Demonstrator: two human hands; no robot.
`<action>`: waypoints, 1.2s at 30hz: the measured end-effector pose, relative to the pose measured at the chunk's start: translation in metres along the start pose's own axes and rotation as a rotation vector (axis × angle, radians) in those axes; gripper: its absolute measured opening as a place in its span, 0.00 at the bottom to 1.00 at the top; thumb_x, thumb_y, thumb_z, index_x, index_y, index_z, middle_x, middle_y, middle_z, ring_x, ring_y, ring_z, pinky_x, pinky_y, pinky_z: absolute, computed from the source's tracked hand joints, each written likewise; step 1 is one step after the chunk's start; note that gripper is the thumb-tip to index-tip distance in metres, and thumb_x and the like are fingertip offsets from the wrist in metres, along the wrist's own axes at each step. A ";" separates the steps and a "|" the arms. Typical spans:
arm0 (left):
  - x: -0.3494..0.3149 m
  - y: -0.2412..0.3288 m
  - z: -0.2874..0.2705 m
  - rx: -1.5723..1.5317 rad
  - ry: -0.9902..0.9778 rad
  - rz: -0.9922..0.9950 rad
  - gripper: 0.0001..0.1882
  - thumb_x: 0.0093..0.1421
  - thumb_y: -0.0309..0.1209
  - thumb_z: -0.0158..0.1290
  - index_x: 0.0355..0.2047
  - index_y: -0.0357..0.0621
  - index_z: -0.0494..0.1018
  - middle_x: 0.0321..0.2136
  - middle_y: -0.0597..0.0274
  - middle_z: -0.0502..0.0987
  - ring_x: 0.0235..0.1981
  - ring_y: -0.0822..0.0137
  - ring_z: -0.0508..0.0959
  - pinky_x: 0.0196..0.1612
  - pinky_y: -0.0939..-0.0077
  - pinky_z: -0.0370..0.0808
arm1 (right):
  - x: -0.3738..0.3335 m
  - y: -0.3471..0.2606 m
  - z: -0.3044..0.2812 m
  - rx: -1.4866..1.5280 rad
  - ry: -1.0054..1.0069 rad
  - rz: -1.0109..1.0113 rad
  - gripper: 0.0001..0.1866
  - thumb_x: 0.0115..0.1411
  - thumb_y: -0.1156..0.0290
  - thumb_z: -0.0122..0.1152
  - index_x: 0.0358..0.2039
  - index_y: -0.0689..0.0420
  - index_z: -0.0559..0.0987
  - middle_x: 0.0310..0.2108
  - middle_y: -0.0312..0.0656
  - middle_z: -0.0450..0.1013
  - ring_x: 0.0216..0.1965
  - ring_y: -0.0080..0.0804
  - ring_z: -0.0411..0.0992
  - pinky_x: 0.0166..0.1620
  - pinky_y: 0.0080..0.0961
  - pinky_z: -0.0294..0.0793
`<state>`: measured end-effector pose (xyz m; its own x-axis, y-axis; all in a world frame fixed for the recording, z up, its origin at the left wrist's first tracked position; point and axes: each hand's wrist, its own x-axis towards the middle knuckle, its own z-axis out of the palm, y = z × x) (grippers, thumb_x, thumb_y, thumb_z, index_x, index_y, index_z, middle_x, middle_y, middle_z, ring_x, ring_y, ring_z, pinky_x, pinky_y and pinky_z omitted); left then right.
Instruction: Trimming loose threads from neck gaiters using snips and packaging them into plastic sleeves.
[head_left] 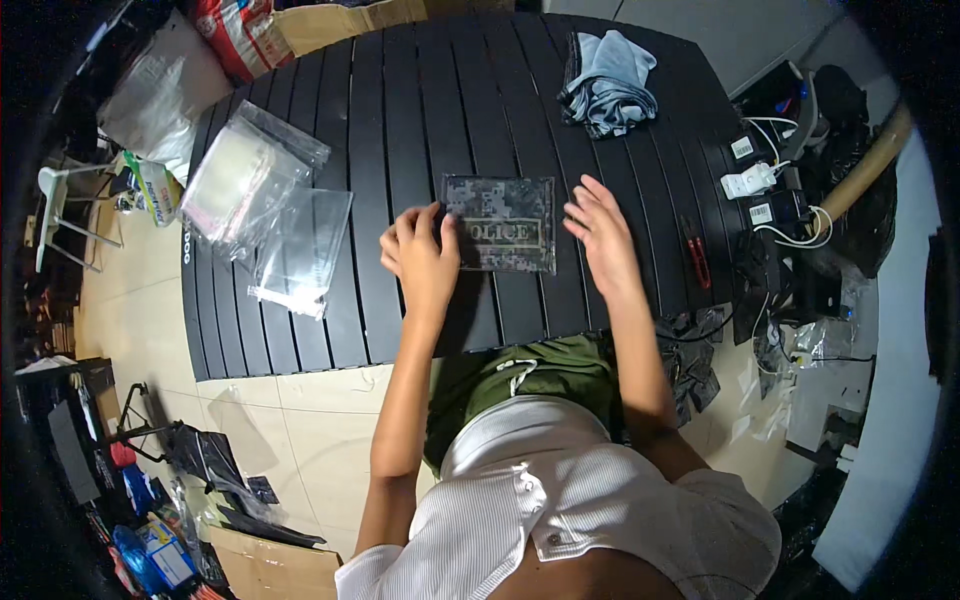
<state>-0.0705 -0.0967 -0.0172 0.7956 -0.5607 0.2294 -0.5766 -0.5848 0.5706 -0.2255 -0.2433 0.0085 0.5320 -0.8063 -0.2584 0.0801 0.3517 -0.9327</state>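
A flat, square packet [500, 200] with a dark grey digital camouflage pattern and a lettered band lies on the black slatted table [400, 130] in front of me. It has a glossy surface, like clear plastic over cloth. At its left edge is my left hand [425, 255], fingers bent and apart, the thumb overlapping the packet's side. Whether the thumb presses on it I cannot tell. My right hand [605, 245] is raised just beyond the right edge, fingers loosely spread and holding nothing.
Clear plastic bags [305, 240] lie in a loose pile on the table's left. A crumpled grey-blue cloth [610, 85] sits at the far right. Red-handled pliers [697, 255] lie near the right edge, beside power strips with white plugs [748, 182] and cables.
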 end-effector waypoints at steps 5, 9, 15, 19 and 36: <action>0.008 0.006 -0.016 -0.053 -0.174 -0.202 0.16 0.55 0.45 0.52 0.40 0.53 0.74 0.37 0.68 0.75 0.43 0.62 0.65 0.48 0.62 0.52 | 0.010 -0.010 -0.013 0.136 -0.097 0.177 0.28 0.58 0.66 0.52 0.57 0.60 0.59 0.51 0.48 0.64 0.49 0.40 0.67 0.50 0.36 0.66; 0.019 -0.004 -0.019 -0.104 -0.290 -0.259 0.16 0.52 0.45 0.54 0.37 0.50 0.75 0.28 0.68 0.77 0.39 0.65 0.68 0.45 0.67 0.54 | 0.017 -0.011 -0.012 -0.020 -0.142 0.210 0.31 0.56 0.65 0.56 0.57 0.61 0.58 0.44 0.44 0.70 0.43 0.31 0.69 0.43 0.26 0.68; 0.020 -0.011 -0.020 -0.317 -0.316 -0.207 0.14 0.51 0.38 0.58 0.32 0.41 0.73 0.27 0.63 0.77 0.28 0.72 0.75 0.31 0.80 0.67 | 0.022 -0.010 -0.002 -0.302 -0.123 0.214 0.32 0.53 0.63 0.61 0.54 0.64 0.62 0.36 0.37 0.72 0.31 0.19 0.67 0.32 0.17 0.65; 0.017 -0.002 -0.018 -0.546 -0.281 -0.263 0.13 0.52 0.28 0.58 0.35 0.38 0.69 0.28 0.59 0.76 0.30 0.74 0.75 0.34 0.83 0.69 | 0.018 -0.013 -0.008 -0.337 -0.243 0.204 0.22 0.52 0.65 0.62 0.45 0.64 0.72 0.32 0.34 0.72 0.29 0.16 0.66 0.29 0.15 0.64; -0.067 0.164 0.037 -1.158 -1.280 0.035 0.17 0.62 0.35 0.46 0.49 0.42 0.67 0.35 0.66 0.75 0.33 0.77 0.73 0.36 0.85 0.68 | -0.145 -0.098 -0.202 -0.895 0.413 -0.578 0.14 0.58 0.61 0.50 0.39 0.57 0.69 0.31 0.35 0.70 0.31 0.20 0.68 0.35 0.20 0.69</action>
<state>-0.2251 -0.1768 0.0321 -0.1861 -0.9721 -0.1426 0.2909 -0.1932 0.9371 -0.4811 -0.2566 0.0865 0.2802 -0.8901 0.3594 -0.4945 -0.4547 -0.7408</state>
